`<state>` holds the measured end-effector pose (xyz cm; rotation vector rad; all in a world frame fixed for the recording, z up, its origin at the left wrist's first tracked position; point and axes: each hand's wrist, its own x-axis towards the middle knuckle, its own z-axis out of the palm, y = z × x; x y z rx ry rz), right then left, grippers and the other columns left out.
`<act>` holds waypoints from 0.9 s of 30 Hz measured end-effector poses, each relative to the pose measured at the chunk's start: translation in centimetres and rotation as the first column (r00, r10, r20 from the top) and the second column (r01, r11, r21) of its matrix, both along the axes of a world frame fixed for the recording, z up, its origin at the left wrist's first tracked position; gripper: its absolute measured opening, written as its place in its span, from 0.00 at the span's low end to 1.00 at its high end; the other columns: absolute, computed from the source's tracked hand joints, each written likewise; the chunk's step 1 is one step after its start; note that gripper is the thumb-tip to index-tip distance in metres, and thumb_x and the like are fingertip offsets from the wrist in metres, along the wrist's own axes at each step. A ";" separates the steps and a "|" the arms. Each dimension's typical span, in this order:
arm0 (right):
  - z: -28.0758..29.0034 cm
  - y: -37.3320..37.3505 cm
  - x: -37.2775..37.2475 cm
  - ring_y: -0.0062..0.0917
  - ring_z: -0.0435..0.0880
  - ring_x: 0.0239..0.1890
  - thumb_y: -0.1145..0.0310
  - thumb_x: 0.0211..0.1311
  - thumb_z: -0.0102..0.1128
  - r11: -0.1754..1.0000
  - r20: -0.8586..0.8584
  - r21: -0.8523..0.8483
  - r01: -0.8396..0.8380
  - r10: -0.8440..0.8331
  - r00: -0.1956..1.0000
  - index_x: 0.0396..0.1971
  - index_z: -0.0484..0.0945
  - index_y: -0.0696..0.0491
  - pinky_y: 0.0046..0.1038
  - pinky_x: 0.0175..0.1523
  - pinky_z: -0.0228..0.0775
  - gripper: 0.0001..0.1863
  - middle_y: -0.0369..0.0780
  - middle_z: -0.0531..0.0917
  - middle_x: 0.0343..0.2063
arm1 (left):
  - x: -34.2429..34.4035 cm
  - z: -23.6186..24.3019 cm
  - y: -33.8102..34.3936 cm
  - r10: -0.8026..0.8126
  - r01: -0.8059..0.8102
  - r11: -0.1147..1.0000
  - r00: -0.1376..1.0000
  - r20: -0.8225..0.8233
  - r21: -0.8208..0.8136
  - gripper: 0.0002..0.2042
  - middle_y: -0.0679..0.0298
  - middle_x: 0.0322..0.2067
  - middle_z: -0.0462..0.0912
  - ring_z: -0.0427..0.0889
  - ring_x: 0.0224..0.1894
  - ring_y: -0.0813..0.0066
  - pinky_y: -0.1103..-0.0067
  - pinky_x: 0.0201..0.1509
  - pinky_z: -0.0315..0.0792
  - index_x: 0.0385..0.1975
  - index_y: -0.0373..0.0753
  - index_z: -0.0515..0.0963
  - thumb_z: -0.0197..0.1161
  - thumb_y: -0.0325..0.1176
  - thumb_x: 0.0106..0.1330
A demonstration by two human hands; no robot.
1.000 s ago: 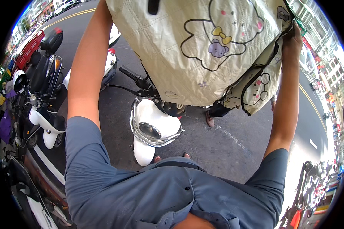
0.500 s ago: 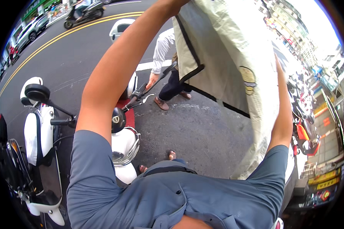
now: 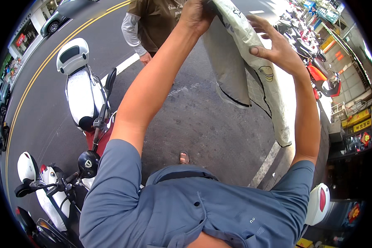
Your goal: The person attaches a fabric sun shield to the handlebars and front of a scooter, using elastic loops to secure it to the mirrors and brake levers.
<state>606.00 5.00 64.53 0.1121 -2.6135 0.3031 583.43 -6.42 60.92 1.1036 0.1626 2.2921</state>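
A pale cloth sheet (image 3: 273, 95) with a grey inner side, black edging and a small yellow cartoon print hangs in front of me, gathered into long folds. At its top, my left hand (image 3: 197, 17) is closed around the edge. My right hand (image 3: 279, 49) is at the sheet's right side with fingers spread and thumb stretched over the cloth; whether it touches the cloth I cannot tell. The sheet's lower corners dangle above the asphalt.
A person in a brown shirt (image 3: 159, 25) stands beyond my left arm. White scooters (image 3: 82, 97) are parked at the left, their mirror (image 3: 89, 164) near my left elbow. More motorbikes (image 3: 324, 78) line the right side. A car (image 3: 56, 22) is on the road.
The sheet, spread wide before, now hangs narrower and folded. My hands have come lower into view. The other person's hand has left the scooter's handlebar, and my view has shifted.
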 end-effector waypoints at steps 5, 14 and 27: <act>-3.7 2.2 1.4 0.42 0.83 0.40 0.64 0.60 0.61 0.909 -0.048 0.254 0.330 -0.328 0.943 0.47 0.76 0.56 0.38 0.46 0.73 0.17 0.46 0.83 0.38 | 4.1 -5.0 3.7 0.062 -0.077 0.987 0.991 -0.115 -0.138 0.16 0.61 0.55 0.78 0.75 0.59 0.69 0.67 0.65 0.67 0.55 0.33 0.73 0.52 0.29 0.71; -1.3 -2.2 10.9 0.33 0.83 0.35 0.81 0.47 0.60 0.882 -0.175 0.116 0.456 -0.434 0.884 0.40 0.77 0.60 0.31 0.42 0.73 0.16 0.43 0.81 0.32 | 7.3 -16.7 9.8 0.513 -0.741 0.623 0.630 -0.584 -0.252 0.17 0.55 0.51 0.81 0.78 0.56 0.64 0.71 0.59 0.69 0.54 0.32 0.75 0.60 0.29 0.66; -27.2 -17.7 8.2 0.34 0.79 0.36 0.71 0.47 0.67 0.847 0.112 -0.327 0.418 -0.405 0.907 0.36 0.75 0.54 0.34 0.38 0.73 0.15 0.40 0.75 0.32 | 5.6 -27.1 0.7 -0.163 0.084 0.661 0.986 -0.034 -0.746 0.18 0.57 0.48 0.81 0.82 0.46 0.68 0.71 0.51 0.78 0.58 0.35 0.71 0.51 0.37 0.74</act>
